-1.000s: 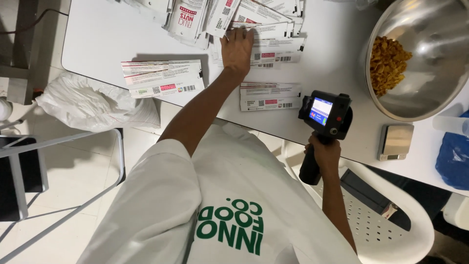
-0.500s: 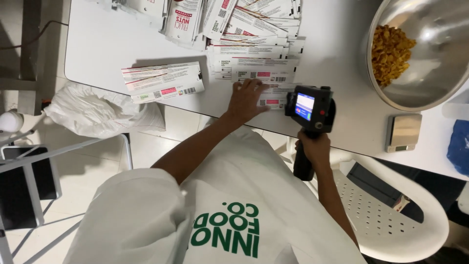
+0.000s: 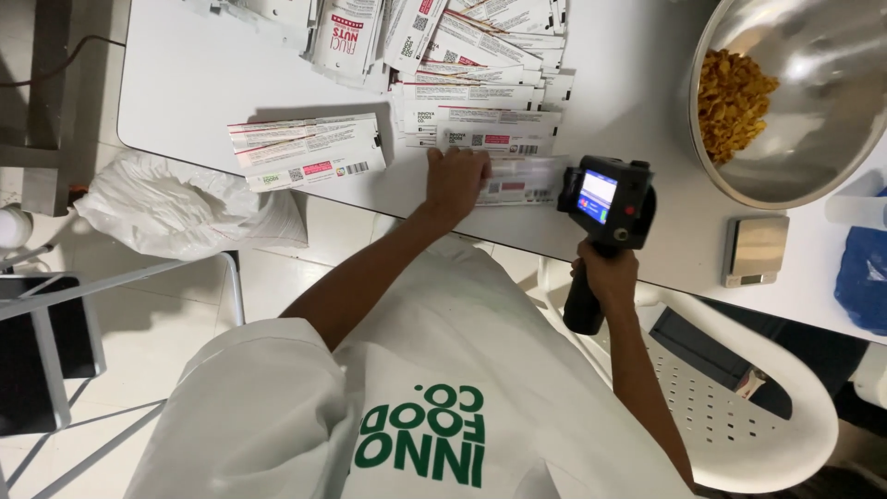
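Note:
My left hand [image 3: 455, 180] lies flat on a white printed pouch [image 3: 525, 180] at the near edge of the white table [image 3: 203, 83], fingers pressing its left end. My right hand [image 3: 605, 277] grips the handle of a black handheld printer [image 3: 605, 196] with a lit screen. The printer's head sits right at the pouch's right end. Just behind the pouch is a fanned stack of similar pouches [image 3: 480, 120].
A separate small pile of pouches [image 3: 305, 152] lies to the left. A steel bowl [image 3: 813, 139] holding yellow snack pieces [image 3: 730, 92] stands at the right, with a small scale [image 3: 753, 249] and a blue bag [image 3: 864, 277] nearby. A white plastic chair [image 3: 785, 416] and a white bag [image 3: 176, 208] stand below the table.
My left hand has come back from the far stack to the near edge, bringing a pouch beside the printer. The printer has shifted slightly left toward it.

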